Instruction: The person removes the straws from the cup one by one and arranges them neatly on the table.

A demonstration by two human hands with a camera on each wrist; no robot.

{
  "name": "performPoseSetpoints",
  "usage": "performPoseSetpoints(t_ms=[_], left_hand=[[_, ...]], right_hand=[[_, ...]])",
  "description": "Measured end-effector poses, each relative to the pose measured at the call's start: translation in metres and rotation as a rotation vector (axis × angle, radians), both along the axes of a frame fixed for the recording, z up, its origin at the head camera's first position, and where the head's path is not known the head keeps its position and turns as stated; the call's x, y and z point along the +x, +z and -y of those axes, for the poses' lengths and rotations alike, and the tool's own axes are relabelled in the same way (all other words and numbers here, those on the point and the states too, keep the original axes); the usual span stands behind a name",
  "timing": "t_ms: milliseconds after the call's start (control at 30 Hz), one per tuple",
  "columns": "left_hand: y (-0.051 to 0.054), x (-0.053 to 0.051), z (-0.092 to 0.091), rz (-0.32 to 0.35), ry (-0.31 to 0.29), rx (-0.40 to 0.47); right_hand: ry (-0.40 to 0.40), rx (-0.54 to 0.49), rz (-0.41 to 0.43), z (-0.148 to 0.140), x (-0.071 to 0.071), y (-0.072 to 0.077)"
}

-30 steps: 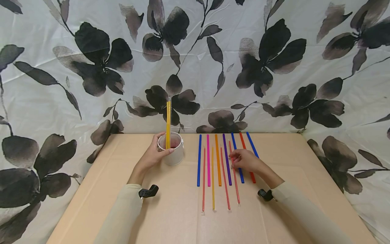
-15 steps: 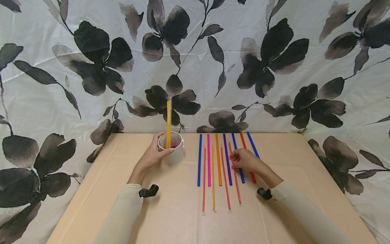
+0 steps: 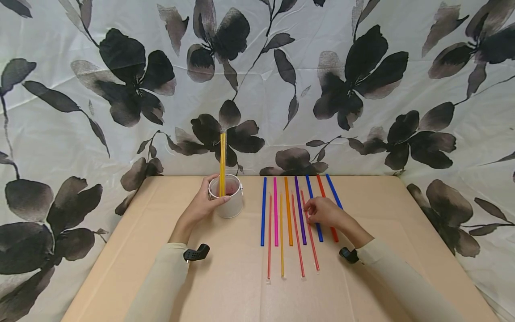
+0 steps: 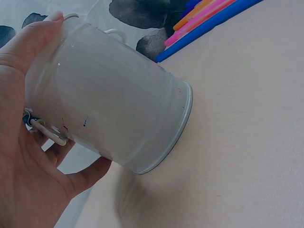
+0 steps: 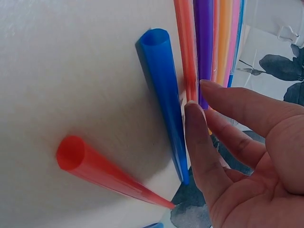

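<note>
My left hand [image 3: 201,203] grips a small white pail [image 3: 231,208] by its side, thumb near the rim. Inside the pail stand yellow straws [image 3: 223,161], upright and rising well above it. In the left wrist view the pail's wall [image 4: 109,90] shows a few small paint marks. My right hand [image 3: 325,211] pinches a thin red straw [image 3: 313,250] lying in a row of straws. The right wrist view has thumb and fingertips at this straw [image 5: 187,52], beside a purple straw [image 5: 204,38] and a wide blue one [image 5: 164,80].
To the left of the held straw lie a blue [image 3: 263,212], a pink [image 3: 275,212] and an orange straw [image 3: 288,212], with thin straws between them. A wide red straw [image 3: 334,235] and another blue straw [image 3: 335,192] lie rightward. Floral cloth [image 3: 281,89] hangs behind the table.
The thin red straw under my right hand has shifted slightly, its upper end leftward and its lower end rightward. My left hand and the pail stay put.
</note>
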State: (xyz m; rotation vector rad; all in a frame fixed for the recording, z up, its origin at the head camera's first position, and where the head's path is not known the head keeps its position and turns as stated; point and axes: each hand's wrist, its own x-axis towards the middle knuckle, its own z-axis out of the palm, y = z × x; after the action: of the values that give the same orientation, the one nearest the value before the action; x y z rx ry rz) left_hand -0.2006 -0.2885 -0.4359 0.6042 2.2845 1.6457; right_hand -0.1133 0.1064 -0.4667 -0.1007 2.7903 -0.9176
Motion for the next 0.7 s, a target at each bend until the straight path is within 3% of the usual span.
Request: performPoseSetpoints(t_ms=[200, 500, 700], left_hand=[[-0.001, -0.001, 0.0, -0.003, 0.0, 0.004], [-0.003, 0.009, -0.001, 0.0, 0.025, -0.017], [-0.003, 0.01, 0.001, -0.004, 0.016, -0.018]], right_hand=[[0.02, 0.01, 0.0, -0.001, 0.0, -0.003], [0.032, 0.006, 0.008, -0.002, 0.006, -0.004], [0.022, 0.002, 0.015, 0.001, 0.01, -0.002]])
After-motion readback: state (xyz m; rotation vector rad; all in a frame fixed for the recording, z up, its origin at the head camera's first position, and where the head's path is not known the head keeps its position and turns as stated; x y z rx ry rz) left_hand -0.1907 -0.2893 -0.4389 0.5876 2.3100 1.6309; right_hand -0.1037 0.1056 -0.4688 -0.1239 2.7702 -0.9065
